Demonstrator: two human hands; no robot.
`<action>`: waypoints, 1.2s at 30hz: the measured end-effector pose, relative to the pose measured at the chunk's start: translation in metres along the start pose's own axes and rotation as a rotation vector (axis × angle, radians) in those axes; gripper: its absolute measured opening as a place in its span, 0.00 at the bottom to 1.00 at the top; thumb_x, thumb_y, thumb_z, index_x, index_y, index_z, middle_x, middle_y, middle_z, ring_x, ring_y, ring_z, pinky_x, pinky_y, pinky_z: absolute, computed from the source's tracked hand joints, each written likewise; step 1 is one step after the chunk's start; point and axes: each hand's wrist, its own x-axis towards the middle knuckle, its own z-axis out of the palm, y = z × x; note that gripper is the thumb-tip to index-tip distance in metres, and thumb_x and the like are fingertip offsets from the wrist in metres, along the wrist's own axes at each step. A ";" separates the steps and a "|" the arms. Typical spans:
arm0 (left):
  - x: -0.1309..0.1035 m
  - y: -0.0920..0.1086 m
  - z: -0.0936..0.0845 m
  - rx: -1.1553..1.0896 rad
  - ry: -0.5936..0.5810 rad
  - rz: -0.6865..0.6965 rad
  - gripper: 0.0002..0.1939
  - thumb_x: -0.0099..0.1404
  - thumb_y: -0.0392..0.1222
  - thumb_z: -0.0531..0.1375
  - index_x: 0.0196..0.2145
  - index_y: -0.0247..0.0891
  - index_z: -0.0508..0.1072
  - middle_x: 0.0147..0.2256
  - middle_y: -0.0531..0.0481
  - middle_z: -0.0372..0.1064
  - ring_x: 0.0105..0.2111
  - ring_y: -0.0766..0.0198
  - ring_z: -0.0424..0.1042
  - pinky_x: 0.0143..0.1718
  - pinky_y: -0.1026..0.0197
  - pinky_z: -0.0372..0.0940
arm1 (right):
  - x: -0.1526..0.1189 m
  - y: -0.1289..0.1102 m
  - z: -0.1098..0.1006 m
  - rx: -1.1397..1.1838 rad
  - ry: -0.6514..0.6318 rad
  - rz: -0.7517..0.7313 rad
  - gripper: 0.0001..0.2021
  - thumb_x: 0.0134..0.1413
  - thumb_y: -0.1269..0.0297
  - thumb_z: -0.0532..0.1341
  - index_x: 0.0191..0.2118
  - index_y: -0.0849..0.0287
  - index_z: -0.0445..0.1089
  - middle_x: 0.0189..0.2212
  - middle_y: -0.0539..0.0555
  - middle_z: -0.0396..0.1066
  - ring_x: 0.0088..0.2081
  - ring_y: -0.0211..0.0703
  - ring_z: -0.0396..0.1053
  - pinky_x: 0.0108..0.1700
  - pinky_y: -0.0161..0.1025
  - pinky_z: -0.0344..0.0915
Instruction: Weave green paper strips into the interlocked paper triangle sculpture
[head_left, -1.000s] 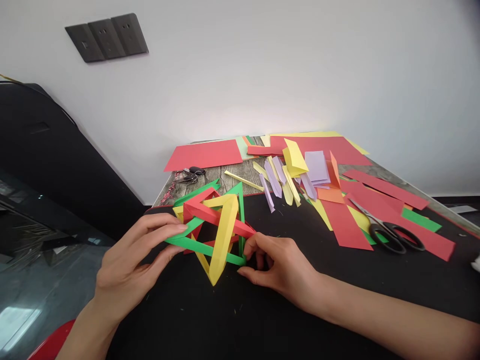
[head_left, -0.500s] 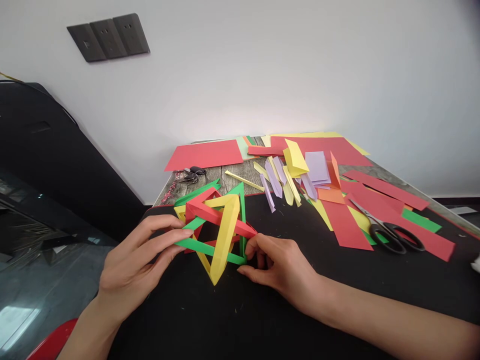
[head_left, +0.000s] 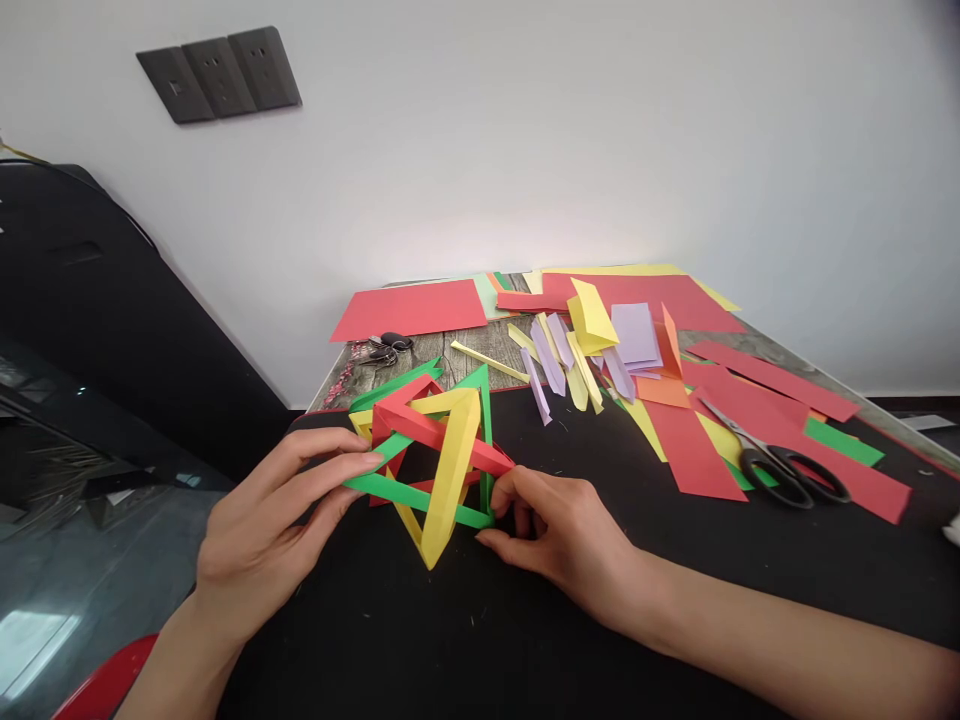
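Note:
A model of interlocked folded paper strips (head_left: 451, 470) in red, yellow and green rests on the black mat (head_left: 420, 640) between my hands. At its left side, my left hand (head_left: 277, 510) pinches a corner of the green strips between thumb and fingers. On the opposite side, my right hand (head_left: 551, 525) has its curled fingers at the lower right corner, where green and red strips meet. Its fingertips touch the model there; how firmly they grip is partly hidden. Behind the model lies a loose green folded strip (head_left: 397, 384).
Black-handled scissors (head_left: 776, 465) lie on red paper strips at the right. Several purple and yellow folded pieces (head_left: 559, 355) are scattered behind the model. Keys (head_left: 386, 347) lie near a red sheet (head_left: 412, 310) at the back left. A white wall (head_left: 600, 130) stands behind the table.
My left hand has shifted very slightly left with the green corner. The right hand and the rest of the model look almost the same.

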 end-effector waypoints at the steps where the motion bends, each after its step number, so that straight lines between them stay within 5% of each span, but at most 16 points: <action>1: 0.000 0.000 0.000 -0.002 -0.003 -0.002 0.16 0.65 0.29 0.59 0.46 0.46 0.73 0.44 0.51 0.71 0.39 0.66 0.73 0.35 0.67 0.68 | 0.000 0.000 0.000 0.000 0.000 0.001 0.11 0.47 0.73 0.67 0.31 0.57 0.63 0.22 0.42 0.63 0.20 0.31 0.61 0.23 0.28 0.55; 12: -0.002 -0.002 0.000 -0.090 -0.001 -0.038 0.19 0.64 0.29 0.60 0.49 0.48 0.72 0.43 0.51 0.73 0.40 0.64 0.74 0.40 0.63 0.71 | 0.000 -0.001 0.000 -0.019 -0.023 0.015 0.10 0.47 0.72 0.67 0.31 0.57 0.64 0.21 0.43 0.62 0.20 0.32 0.61 0.23 0.29 0.55; 20: -0.006 -0.001 0.000 -0.259 0.037 -0.218 0.20 0.61 0.34 0.64 0.51 0.47 0.71 0.44 0.49 0.71 0.44 0.59 0.73 0.47 0.56 0.71 | 0.002 0.000 0.000 -0.022 0.003 -0.014 0.09 0.48 0.73 0.65 0.30 0.57 0.63 0.21 0.43 0.63 0.19 0.31 0.61 0.23 0.29 0.56; 24: -0.002 0.001 0.000 -0.196 0.050 -0.106 0.22 0.61 0.30 0.63 0.50 0.49 0.71 0.47 0.50 0.69 0.44 0.60 0.73 0.46 0.57 0.71 | 0.004 0.003 0.001 -0.033 0.034 -0.025 0.08 0.48 0.72 0.64 0.32 0.56 0.63 0.21 0.43 0.64 0.19 0.30 0.61 0.22 0.28 0.58; 30: 0.001 0.003 0.001 0.006 0.025 0.017 0.17 0.64 0.27 0.59 0.45 0.47 0.74 0.43 0.51 0.71 0.36 0.68 0.73 0.29 0.68 0.67 | 0.005 0.005 0.001 -0.065 0.044 -0.023 0.10 0.48 0.70 0.65 0.32 0.55 0.62 0.21 0.42 0.64 0.18 0.31 0.62 0.21 0.28 0.59; 36: 0.001 0.003 0.002 -0.031 0.027 0.033 0.18 0.64 0.25 0.59 0.46 0.45 0.73 0.43 0.50 0.71 0.39 0.66 0.73 0.36 0.66 0.68 | 0.004 0.004 0.003 -0.101 0.053 0.003 0.12 0.48 0.68 0.67 0.33 0.56 0.61 0.19 0.42 0.62 0.19 0.32 0.62 0.22 0.29 0.57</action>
